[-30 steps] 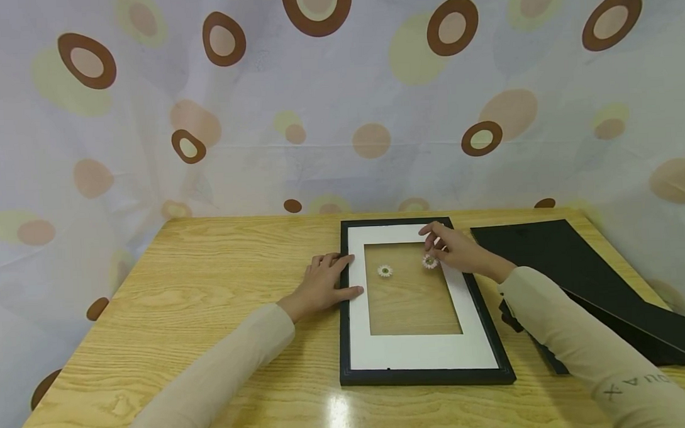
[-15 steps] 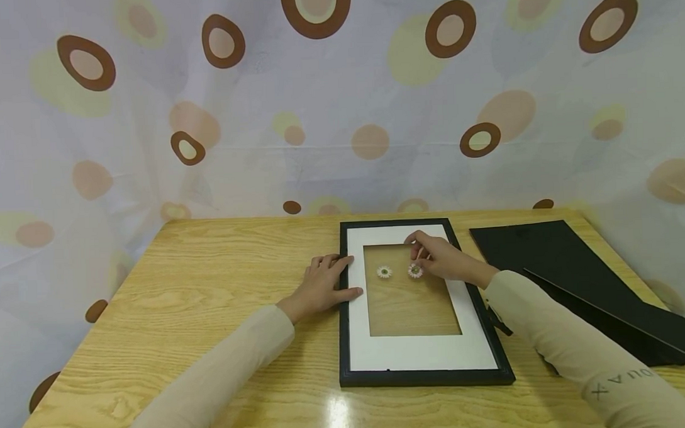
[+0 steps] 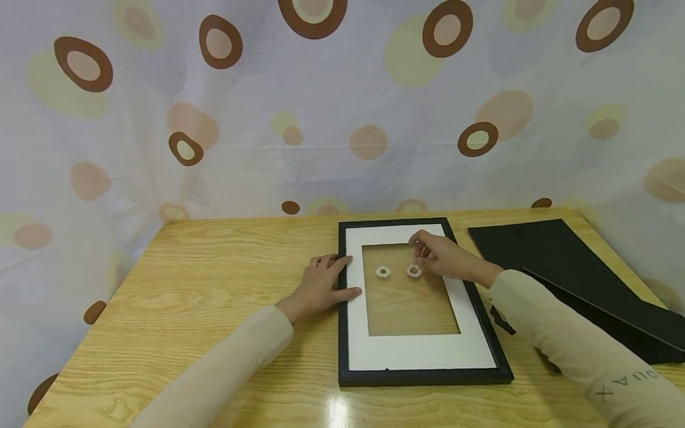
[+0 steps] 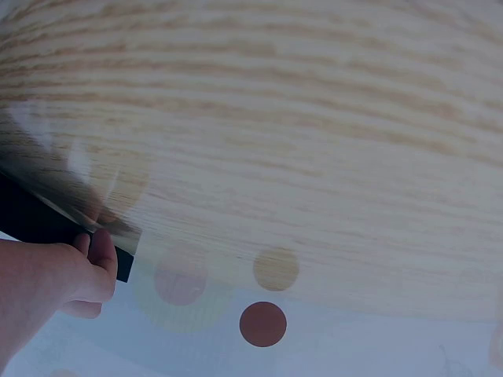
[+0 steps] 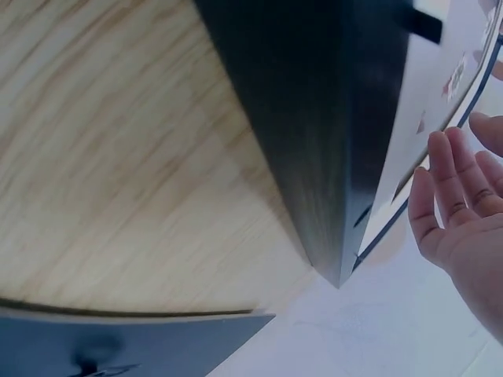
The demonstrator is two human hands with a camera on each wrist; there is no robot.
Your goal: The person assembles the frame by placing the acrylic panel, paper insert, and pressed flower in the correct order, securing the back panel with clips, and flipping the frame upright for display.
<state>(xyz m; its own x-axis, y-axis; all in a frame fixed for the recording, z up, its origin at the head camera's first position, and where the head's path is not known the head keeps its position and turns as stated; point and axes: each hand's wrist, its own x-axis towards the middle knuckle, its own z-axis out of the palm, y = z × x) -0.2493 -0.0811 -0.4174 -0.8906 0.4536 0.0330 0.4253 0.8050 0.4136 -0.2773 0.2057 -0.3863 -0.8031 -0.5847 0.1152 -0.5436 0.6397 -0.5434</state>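
And there's the frame (image 3: 425,377), lying flat on the wooden table (image 3: 208,269), black around a white mat (image 3: 423,351), with wood grain showing through the mat's window (image 3: 410,309). Two small white flowers sit inside that window, up in its far half: the left flower (image 3: 383,272) and the right flower (image 3: 414,271), side by side, a gap between them, green at the centres.

Left hand (image 3: 319,287) on the frame's left rail now, fingers spread, thumb and forefinger well apart and reaching over onto the mat. Across the window, the right hand (image 3: 446,256) hangs low from the right, palm down over the mat's right strip, fingers loosely bent and apart, thumb tip just beside the right flower. Touching it? From here I can't tell; the wrist view cuts the thumb off at the edge.

Beige sleeves on both arms, the right sleeve (image 3: 544,320) carrying dark lettering. Over to the right, black boards (image 3: 548,251) overlap on the table, one tilted up on the other, partly behind that arm. A bright glare (image 3: 337,416) gleams near the front, and behind it all hangs a pale cloth (image 3: 261,166) with brown rings and dots.
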